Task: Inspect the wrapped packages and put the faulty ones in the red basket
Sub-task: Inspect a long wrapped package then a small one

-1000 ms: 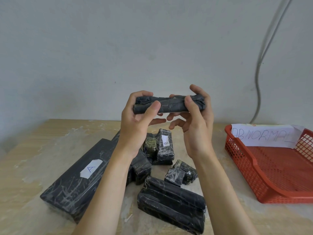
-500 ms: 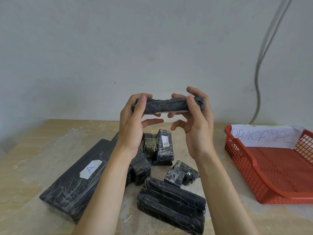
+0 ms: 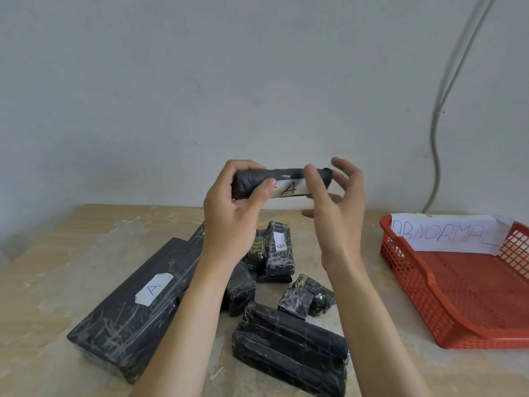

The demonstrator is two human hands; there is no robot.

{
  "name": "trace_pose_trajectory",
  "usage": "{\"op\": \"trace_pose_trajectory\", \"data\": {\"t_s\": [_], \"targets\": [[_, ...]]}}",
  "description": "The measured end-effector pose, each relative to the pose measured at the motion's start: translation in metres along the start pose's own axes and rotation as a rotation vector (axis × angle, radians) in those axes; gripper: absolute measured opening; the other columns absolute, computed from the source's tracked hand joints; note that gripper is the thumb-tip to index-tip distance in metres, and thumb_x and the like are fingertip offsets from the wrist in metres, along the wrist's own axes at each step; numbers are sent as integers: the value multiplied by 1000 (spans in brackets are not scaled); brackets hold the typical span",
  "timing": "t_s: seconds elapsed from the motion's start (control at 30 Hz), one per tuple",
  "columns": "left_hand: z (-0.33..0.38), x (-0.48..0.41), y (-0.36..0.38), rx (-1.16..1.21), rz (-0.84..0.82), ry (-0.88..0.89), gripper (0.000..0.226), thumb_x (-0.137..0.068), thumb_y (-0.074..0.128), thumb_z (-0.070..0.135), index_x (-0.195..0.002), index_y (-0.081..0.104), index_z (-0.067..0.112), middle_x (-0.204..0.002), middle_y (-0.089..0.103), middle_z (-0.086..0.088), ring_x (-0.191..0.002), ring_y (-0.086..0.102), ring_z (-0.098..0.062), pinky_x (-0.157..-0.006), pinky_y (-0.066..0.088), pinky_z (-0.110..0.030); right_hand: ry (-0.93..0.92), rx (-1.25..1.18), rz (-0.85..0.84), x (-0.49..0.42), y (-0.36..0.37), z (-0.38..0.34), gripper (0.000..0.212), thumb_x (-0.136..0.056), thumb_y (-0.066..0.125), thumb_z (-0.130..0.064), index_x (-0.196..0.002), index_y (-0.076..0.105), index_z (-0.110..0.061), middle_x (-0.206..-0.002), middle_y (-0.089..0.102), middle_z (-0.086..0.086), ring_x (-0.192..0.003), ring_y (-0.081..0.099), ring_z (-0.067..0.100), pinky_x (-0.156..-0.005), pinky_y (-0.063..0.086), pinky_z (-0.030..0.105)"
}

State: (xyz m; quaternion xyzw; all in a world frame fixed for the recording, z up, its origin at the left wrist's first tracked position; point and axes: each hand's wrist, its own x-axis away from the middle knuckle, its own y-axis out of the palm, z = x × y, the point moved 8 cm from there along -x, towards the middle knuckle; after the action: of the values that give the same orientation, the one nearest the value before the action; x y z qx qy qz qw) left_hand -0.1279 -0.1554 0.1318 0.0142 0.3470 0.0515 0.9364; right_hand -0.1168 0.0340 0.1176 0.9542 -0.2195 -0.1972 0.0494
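While left hand (image 3: 229, 216) grips pkg (image 3: 252, 181), red basket (image 3: 412, 285) w/ label (image 3: 446, 233)

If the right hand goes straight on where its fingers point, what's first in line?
The right hand points up and away, fingers spread behind the right end of the package, thumb in front. It likely brushes the package first. Beyond that there is only the wall, depth unclear.

glossy film-wrapped black packages (image 3: 289, 348), red plastic mesh basket (image 3: 406, 270), worn wooden table (image 3: 37, 339).
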Motion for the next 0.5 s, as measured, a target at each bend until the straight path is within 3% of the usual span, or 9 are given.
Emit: {"op": "trace_pose_trajectory", "data": {"t_s": [0.1, 0.2, 0.27, 0.37, 0.5], "targets": [[15, 4, 1, -168, 19, 136, 20, -92, 83, 19, -108, 71, 19, -99, 74, 8, -94, 72, -14, -83, 58, -28, -101, 134, -26, 3, 4, -4, 38, -93, 71, -58, -125, 64, -39, -117, 68, -17, -112, 66, 5, -93, 58, 43], [25, 7, -1, -250, 66, 190, 34, -84, 91, 22, -111, 71, 18, -101, 74, 12, -95, 72, -11, -85, 58, -26, -128, 372, -67, 4, 7, -7, 46, -93, 60, -69, -129, 63, -41, -143, 60, -12, -134, 56, 9, -107, 50, 45], [27, 7, -2, -317, 72, 210, 44, -79, 95, 21, -115, 70, 15, -101, 73, 15, -97, 71, -4, -89, 56, -22, -131, 347, -132, 4, 8, -12, 43, -95, 59, -68, -127, 66, -40, -136, 66, -18, -123, 65, 11, -100, 56, 46], [24, 7, 2, -365, 20, 235, 46, -78, 95, 19, -116, 69, 15, -99, 73, 12, -96, 69, 1, -90, 55, -18, -77, 150, -323, 5, 17, -13, 38, -93, 66, -58, -119, 75, -31, -110, 78, -14, -86, 77, 20, -69, 63, 42], [17, 6, 5, -325, -62, 221, 45, -80, 93, 12, -118, 68, 15, -106, 74, 10, -103, 71, -4, -91, 57, -22, -124, 68, -365, 6, 21, -17, 16, -103, 70, -25, -103, 82, -15, -93, 82, 1, -82, 76, 18, -73, 65, 39]]}}
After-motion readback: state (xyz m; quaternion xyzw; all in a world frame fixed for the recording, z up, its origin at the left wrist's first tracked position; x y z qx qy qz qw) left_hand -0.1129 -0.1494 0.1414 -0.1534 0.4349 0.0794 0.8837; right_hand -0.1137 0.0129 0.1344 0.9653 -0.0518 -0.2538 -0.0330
